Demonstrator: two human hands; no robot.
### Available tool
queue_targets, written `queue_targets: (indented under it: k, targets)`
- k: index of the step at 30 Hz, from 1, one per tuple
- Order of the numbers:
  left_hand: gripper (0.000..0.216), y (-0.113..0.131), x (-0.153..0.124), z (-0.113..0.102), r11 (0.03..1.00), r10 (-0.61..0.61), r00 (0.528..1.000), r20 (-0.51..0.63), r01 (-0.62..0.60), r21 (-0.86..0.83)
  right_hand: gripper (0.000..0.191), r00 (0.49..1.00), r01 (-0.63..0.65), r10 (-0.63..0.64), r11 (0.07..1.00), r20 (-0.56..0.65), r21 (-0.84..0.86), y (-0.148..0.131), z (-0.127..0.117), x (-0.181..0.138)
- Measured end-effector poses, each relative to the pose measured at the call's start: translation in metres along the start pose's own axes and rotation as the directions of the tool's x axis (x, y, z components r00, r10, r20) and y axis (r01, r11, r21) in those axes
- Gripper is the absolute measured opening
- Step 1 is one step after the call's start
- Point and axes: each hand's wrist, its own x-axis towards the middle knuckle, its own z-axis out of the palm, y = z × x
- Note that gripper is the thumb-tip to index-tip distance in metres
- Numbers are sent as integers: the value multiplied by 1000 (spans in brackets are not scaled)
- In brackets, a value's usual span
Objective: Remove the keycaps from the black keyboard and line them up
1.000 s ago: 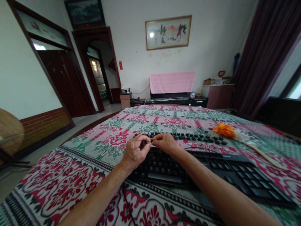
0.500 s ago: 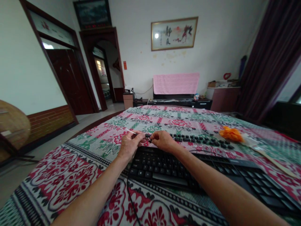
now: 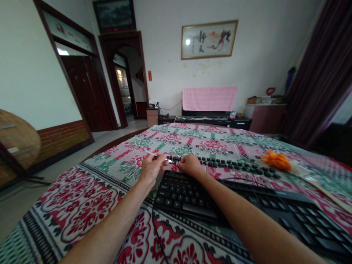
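My left hand (image 3: 150, 167) is closed in a pinch on a thin white stick (image 3: 154, 155) that pokes out to the left above its fingers. My right hand (image 3: 190, 164) is closed beside it, fingertips down at the left end of a row of loose black keycaps (image 3: 231, 165) lying on the patterned cloth; what it pinches is too small to name. Both hands hover just beyond the far edge of a black keyboard (image 3: 192, 194), which stretches to the lower right under my right forearm.
A floral red, green and white cloth (image 3: 82, 205) covers the table. An orange crumpled thing (image 3: 277, 160) and a long pale stick (image 3: 327, 190) lie at the right. A black cable (image 3: 155, 227) runs off the keyboard's left end toward me.
Both hands have moved away from me and down, from above the keyboard to the keycap row on the cloth. The view has shifted a little to the left.
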Motion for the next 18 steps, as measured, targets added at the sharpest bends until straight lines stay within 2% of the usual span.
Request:
queue_targets:
  k: [6,18]
  targets:
    - [31,-1,-1,1,1000,-15,999,30,14,20,34,999,-32,37,991,32,-133,1,-2,2]
    - [32,-5,-1,0,997,-24,998,56,19,73,38,997,-67,70,989,21,-129,-9,-5,1]
